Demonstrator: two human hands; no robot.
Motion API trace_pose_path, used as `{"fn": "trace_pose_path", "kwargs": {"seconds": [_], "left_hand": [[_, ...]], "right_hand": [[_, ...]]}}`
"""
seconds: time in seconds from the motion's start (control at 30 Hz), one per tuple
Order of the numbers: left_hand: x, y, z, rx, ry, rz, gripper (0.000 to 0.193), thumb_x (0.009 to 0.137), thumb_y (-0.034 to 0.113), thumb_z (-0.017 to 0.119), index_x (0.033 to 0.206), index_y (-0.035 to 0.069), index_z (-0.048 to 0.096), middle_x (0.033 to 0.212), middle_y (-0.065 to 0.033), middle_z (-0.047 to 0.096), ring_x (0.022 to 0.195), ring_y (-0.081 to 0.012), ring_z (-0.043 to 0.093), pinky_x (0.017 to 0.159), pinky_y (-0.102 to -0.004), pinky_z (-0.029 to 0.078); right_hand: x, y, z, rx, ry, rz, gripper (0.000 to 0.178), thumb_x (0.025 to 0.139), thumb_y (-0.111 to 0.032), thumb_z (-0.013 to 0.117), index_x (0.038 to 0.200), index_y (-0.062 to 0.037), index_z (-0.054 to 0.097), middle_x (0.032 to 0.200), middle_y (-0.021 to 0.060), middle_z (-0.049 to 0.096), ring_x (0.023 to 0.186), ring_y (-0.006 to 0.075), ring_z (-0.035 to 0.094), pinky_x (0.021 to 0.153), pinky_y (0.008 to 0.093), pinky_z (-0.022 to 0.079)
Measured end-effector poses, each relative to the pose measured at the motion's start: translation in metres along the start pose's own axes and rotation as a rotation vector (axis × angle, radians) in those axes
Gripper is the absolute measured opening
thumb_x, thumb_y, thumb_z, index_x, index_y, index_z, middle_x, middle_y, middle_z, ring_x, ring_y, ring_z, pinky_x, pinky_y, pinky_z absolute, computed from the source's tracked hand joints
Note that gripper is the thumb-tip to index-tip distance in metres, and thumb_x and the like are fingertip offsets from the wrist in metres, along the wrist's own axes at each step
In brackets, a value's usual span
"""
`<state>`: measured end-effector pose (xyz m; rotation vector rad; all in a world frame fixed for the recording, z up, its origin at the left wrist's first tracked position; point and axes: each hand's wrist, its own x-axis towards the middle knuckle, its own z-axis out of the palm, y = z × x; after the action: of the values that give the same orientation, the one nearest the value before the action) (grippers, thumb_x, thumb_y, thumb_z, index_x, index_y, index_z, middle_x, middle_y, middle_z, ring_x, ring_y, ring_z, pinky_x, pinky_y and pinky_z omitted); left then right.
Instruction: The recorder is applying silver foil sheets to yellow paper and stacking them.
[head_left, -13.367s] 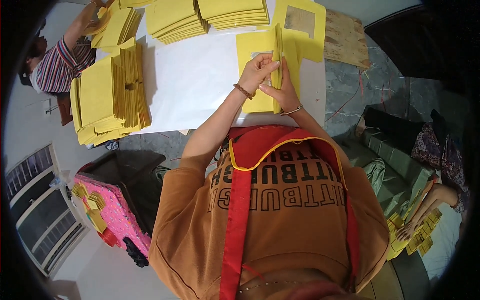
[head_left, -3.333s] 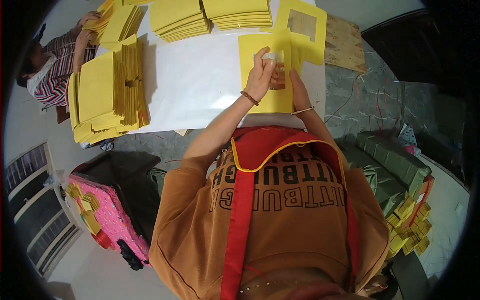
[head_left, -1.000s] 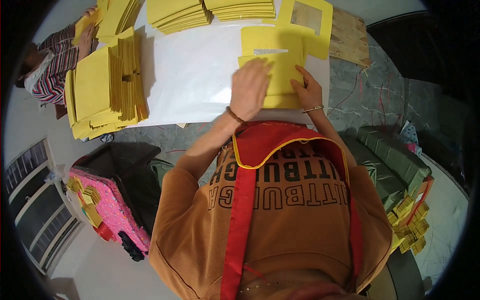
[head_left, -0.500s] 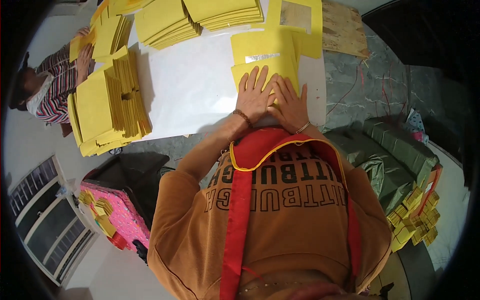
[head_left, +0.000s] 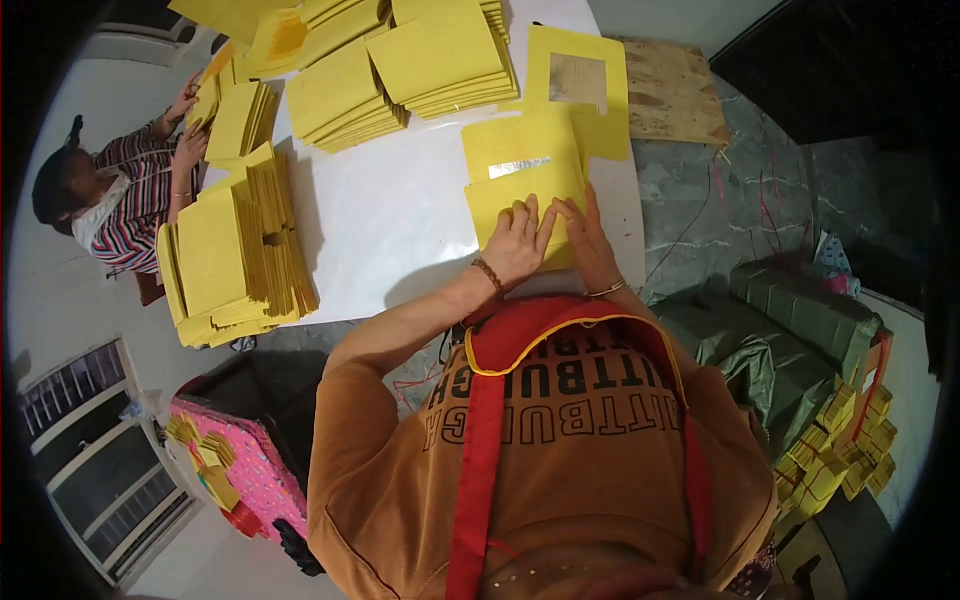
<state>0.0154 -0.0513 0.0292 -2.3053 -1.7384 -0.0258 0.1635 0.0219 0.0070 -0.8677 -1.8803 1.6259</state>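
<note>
On the white tabletop (head_left: 370, 200) in front of me lies a yellow paper envelope (head_left: 490, 205) with a silvery strip (head_left: 520, 167) above its folded part. My left hand (head_left: 518, 245) rests on its lower half, fingers bent, tips against the paper. Close beside it, my right hand (head_left: 592, 245) lies along the envelope's right edge, fingers stretched and thumb toward the left hand. Both hands look open. Their undersides are hidden. Beyond the envelope, and partly overlapped by it, is a yellow sheet (head_left: 615, 90) with a rectangular grey-brown window.
Stacks of yellow envelopes (head_left: 430, 60) cover the far side, with another stack (head_left: 210, 250) at the left. A co-worker (head_left: 130, 200) in stripes handles yellow pieces there. A wooden board (head_left: 670, 90) sits at the far right; green wrapped bundles (head_left: 780, 320) stand at my right.
Both hands have drawn slightly apart on the envelope. The left fingers, flat before, are now bent, and the right hand has shifted to the envelope's right edge. The whole view has tilted.
</note>
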Motion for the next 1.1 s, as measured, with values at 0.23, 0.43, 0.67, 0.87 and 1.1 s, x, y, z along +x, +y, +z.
{"fn": "trace_pose_path", "kwargs": {"seconds": [0.23, 0.43, 0.67, 0.87, 1.1], "left_hand": [[0.006, -0.043, -0.024, -0.265, 0.005, 0.001, 0.047, 0.072, 0.014, 0.056, 0.115, -0.003, 0.047, 0.102, -0.0194, 0.057, 0.087, -0.0292, 0.055, 0.075, -0.0341, 0.045], [0.032, -0.128, -0.085, -0.502, 0.446, -0.254, 0.047, 0.066, -0.001, 0.057, 0.113, 0.006, 0.053, 0.097, -0.0158, 0.059, 0.084, -0.0304, 0.056, 0.071, -0.0372, 0.046], [0.069, -0.213, 0.004, 0.029, 0.405, -0.328, 0.048, 0.073, 0.003, 0.05, 0.118, 0.018, 0.049, 0.113, -0.0041, 0.054, 0.103, -0.0217, 0.049, 0.084, -0.0365, 0.037], [0.076, -0.225, 0.036, -0.038, 0.16, -0.313, 0.048, 0.076, 0.008, 0.05, 0.121, 0.025, 0.046, 0.115, -0.0021, 0.052, 0.102, -0.0211, 0.049, 0.082, -0.0367, 0.037], [0.076, -0.216, 0.037, -0.12, 0.14, -0.269, 0.038, 0.084, 0.034, 0.047, 0.121, 0.025, 0.046, 0.12, -0.0054, 0.048, 0.108, -0.024, 0.043, 0.085, -0.0412, 0.033]], "right_hand": [[0.003, -0.013, -0.026, 0.439, 0.225, 0.053, 0.058, 0.093, -0.033, 0.03, 0.136, -0.0024, 0.006, 0.127, 0.0156, 0.039, 0.111, 0.0227, 0.047, 0.096, 0.034, 0.032], [-0.011, 0.002, -0.027, 0.381, 0.347, 0.192, 0.054, 0.093, -0.037, 0.028, 0.136, -0.0057, 0.016, 0.121, 0.0151, 0.045, 0.107, 0.0243, 0.049, 0.094, 0.0363, 0.033], [-0.006, 0.013, -0.024, 0.308, 0.338, 0.25, 0.049, 0.093, -0.035, 0.03, 0.131, -0.0036, 0.028, 0.112, 0.0121, 0.051, 0.104, 0.0213, 0.05, 0.09, 0.0336, 0.035], [-0.007, 0.014, -0.027, 0.354, 0.365, 0.286, 0.047, 0.093, -0.034, 0.032, 0.128, -0.0025, 0.034, 0.108, 0.0097, 0.053, 0.096, 0.0188, 0.054, 0.086, 0.031, 0.038], [-0.005, 0.019, -0.023, 0.32, 0.399, 0.277, 0.038, 0.093, -0.028, 0.037, 0.119, -0.0009, 0.045, 0.103, 0.0096, 0.056, 0.093, 0.0162, 0.053, 0.083, 0.0278, 0.04]]}}
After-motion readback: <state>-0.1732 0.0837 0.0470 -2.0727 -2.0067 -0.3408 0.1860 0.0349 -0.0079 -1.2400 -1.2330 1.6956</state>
